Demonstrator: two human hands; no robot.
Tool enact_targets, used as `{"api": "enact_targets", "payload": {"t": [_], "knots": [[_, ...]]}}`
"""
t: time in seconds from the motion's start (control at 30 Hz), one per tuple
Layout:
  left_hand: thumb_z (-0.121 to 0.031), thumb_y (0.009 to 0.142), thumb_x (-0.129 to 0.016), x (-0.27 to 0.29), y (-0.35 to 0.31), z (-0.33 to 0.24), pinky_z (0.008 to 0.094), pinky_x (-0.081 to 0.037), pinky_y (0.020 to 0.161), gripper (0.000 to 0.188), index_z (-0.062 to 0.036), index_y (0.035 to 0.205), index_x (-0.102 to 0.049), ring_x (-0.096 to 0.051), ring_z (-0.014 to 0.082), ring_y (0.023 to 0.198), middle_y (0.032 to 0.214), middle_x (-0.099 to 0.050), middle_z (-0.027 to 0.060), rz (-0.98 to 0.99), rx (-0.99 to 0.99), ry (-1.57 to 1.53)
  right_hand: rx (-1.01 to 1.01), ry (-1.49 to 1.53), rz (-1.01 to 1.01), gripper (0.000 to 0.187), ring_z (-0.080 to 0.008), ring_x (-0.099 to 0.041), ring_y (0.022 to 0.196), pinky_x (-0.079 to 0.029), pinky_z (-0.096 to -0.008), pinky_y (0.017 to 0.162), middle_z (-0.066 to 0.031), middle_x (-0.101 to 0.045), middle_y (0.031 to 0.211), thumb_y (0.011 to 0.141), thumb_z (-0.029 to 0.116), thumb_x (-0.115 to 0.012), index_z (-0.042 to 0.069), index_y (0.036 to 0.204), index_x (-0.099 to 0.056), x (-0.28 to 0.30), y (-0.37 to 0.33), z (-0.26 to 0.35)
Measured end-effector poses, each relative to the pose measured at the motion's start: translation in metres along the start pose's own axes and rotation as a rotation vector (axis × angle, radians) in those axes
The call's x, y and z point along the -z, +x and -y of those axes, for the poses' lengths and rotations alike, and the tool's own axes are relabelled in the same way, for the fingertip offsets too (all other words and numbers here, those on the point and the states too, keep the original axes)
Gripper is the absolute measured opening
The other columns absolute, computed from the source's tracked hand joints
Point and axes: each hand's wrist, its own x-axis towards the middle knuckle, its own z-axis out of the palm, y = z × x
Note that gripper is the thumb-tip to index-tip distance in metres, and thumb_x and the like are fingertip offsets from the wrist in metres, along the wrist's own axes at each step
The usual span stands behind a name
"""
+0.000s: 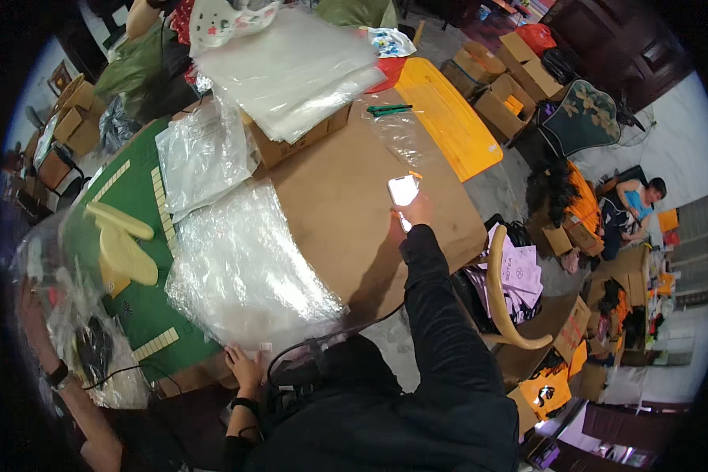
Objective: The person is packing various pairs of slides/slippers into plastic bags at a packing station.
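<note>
1. My right hand (418,211) is stretched out over the brown counter (330,197), fingers wrapped round a phone (403,190) whose screen glows white. The phone sits at the far tip of that hand, above the bare brown surface.
2. My left hand (244,363) rests fingers spread, clasping nothing, on the near edge of a crumpled heap of clear plastic bags (240,263). The heap is glossy, wrinkled and translucent, and lies between my two hands.
3. Beyond the heap, farther from my left hand, a flatter bunch of clear film (200,153) lies partly on a green mat (134,212).
4. Farther still, an open cardboard box (303,138) carries a smooth stack of flat plastic sheets (291,67). I cannot tell what is inside the box beneath them.
5. Left of my left hand, two pale yellow sole-shaped pieces (126,240) lie on the green mat, with rows of cream tiles (159,197) beside them.
6. Beyond my right hand, a yellow tray-like panel (448,118) lies flat, with green-handled tools (389,109) just beside it.
7. Right of my right arm, on the floor, stand several cardboard cartons (503,86), well apart from the hand.
</note>
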Motion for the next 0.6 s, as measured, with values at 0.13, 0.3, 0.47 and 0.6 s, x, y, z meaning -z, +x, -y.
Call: {"api": "enact_targets", "payload": {"t": [0.13, 0.3, 0.47, 0.6], "knots": [[-0.029, 0.080, -0.058, 0.012, -0.029, 0.046, 0.0459, -0.029, 0.098, 0.063, 0.0054, 0.127, -0.034, -0.032, 0.0433, 0.120, 0.131, -0.029, 0.0316, -0.148, 0.090, -0.426, 0.169, 0.564, 0.062, 0.069, -0.0235, -0.059, 0.088, -0.048, -0.0370, 0.077, -0.0101, -0.060, 0.096, 0.046, 0.016, -0.082, 0.004, 0.107, -0.053, 0.001, -0.022, 0.060], [-0.017, 0.076, -0.061, 0.056, -0.027, 0.028, 0.0440, -0.031, 0.097, 0.060, -0.0014, 0.127, -0.035, -0.036, 0.0436, 0.116, 0.129, -0.033, 0.0290, -0.366, 0.064, -0.328, 0.290, 0.396, 0.001, 0.075, -0.0237, -0.054, 0.096, -0.045, -0.0343, 0.084, -0.0112, -0.055, 0.108, 0.052, 0.015, -0.081, 0.004, 0.118, -0.046, 0.027, -0.008, 0.030], [-0.017, 0.074, -0.061, 0.073, -0.021, 0.031, 0.0452, -0.033, 0.096, 0.055, -0.0097, 0.125, -0.042, -0.036, 0.0433, 0.116, 0.130, -0.032, 0.0287, -0.332, 0.139, -0.406, 0.371, 0.142, -0.026, 0.053, -0.0356, -0.052, 0.100, -0.040, -0.0430, 0.086, -0.0250, -0.055, 0.100, 0.072, 0.031, -0.066, 0.000, 0.112, -0.052, 0.012, -0.036, 0.139], [-0.017, 0.075, -0.060, 0.081, 0.002, 0.031, 0.0450, -0.033, 0.096, 0.052, -0.0107, 0.124, -0.044, -0.037, 0.0439, 0.115, 0.131, -0.032, 0.0272, -0.378, 0.092, -0.454, 0.720, 0.440, 0.613, 0.030, -0.0346, -0.049, 0.099, -0.037, -0.0409, 0.089, -0.0204, -0.054, 0.103, 0.074, 0.018, -0.061, 0.001, 0.099, -0.059, -0.022, -0.126, 0.218]]}}
